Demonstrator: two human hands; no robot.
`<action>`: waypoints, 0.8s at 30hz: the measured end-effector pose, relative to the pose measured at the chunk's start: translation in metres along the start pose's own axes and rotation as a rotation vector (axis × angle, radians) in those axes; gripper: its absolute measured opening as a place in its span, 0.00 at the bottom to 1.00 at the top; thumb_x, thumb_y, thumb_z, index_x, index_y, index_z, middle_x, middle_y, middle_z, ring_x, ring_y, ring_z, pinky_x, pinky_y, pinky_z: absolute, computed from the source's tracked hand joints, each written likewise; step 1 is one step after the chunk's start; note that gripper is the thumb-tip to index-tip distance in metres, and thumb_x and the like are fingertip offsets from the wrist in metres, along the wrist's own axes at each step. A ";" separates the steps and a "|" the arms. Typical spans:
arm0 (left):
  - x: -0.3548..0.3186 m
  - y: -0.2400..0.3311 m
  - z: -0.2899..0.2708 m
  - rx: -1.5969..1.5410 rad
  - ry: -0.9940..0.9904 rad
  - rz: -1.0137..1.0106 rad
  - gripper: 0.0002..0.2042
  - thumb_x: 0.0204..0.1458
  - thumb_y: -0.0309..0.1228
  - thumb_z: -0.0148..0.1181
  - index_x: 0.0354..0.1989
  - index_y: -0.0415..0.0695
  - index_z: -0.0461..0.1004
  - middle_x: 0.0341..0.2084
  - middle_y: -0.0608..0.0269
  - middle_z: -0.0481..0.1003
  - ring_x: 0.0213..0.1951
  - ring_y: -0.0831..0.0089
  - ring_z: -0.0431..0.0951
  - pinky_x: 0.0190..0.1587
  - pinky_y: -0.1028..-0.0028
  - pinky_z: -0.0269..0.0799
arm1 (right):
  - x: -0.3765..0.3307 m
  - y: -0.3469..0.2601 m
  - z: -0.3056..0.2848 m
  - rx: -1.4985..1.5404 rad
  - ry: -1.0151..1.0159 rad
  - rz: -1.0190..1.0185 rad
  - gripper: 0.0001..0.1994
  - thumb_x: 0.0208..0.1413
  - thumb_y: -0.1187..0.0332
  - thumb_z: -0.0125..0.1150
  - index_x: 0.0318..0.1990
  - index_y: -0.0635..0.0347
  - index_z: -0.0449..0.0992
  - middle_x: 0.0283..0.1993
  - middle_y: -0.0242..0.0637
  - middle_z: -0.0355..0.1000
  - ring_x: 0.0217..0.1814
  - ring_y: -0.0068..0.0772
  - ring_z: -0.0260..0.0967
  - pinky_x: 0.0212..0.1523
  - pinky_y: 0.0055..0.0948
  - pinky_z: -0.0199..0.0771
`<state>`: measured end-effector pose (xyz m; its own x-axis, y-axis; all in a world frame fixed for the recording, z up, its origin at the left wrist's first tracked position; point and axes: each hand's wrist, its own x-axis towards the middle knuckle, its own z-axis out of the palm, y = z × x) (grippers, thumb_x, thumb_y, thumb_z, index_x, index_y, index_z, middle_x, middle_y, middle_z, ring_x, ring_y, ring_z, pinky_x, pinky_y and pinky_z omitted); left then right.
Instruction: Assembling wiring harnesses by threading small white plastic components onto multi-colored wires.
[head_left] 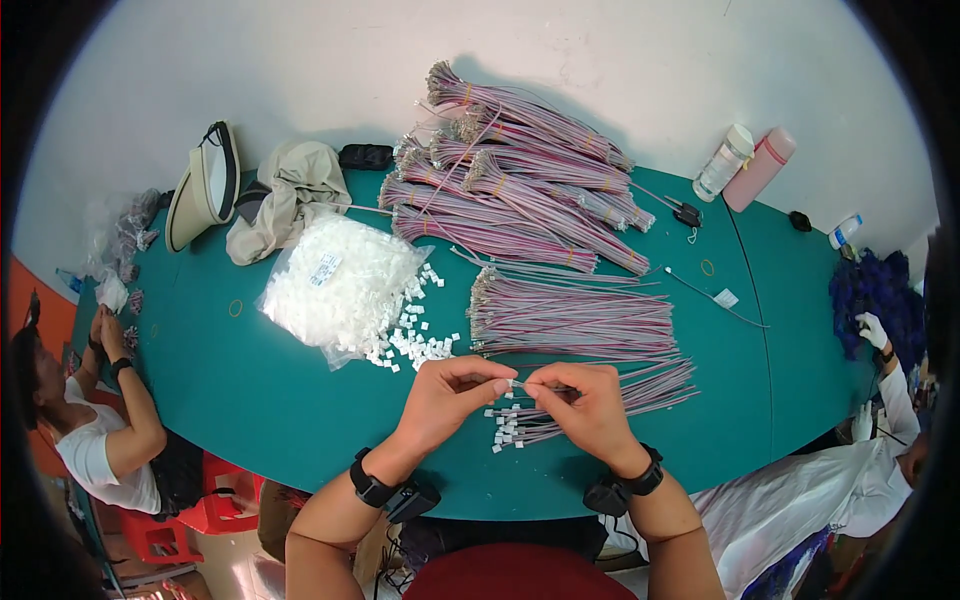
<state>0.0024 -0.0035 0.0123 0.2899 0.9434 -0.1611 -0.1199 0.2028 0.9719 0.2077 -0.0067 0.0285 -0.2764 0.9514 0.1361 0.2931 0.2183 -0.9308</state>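
Note:
My left hand point(446, 402) pinches a small white connector housing point(513, 383) between thumb and fingertips. Facing it, my right hand point(588, 408) grips the end of a thin cable between thumb and forefinger, and the fingertips of both hands almost meet. Whether the cable end sits inside the housing is too small to tell. Under and beside my right hand lies a fanned group of cables with white housings point(508, 428) on their left ends. Just beyond my hands, a flat row of grey and pink cables point(575, 315) has bare metal-tipped ends at its left.
A clear bag of white housings point(340, 285) spills loose ones point(425, 348) left of the cables. Banded cable bundles point(530, 190) pile up against the wall. A visor point(205, 190), cloth point(300, 185) and bottles point(760, 170) stand around the green table point(260, 390). People work at both sides.

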 end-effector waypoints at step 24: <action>0.001 -0.004 0.000 0.062 0.003 0.030 0.08 0.52 0.22 0.65 0.40 0.38 0.82 0.33 0.64 0.80 0.32 0.81 0.77 0.36 0.81 0.73 | -0.002 -0.002 0.004 -0.085 -0.003 -0.067 0.03 0.51 0.77 0.66 0.34 0.65 0.80 0.27 0.36 0.76 0.23 0.20 0.69 0.22 0.19 0.67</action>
<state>0.0038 -0.0033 0.0080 0.2843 0.9496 -0.1321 -0.0691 0.1577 0.9851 0.2041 -0.0105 0.0289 -0.3004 0.9334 0.1961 0.3505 0.2993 -0.8875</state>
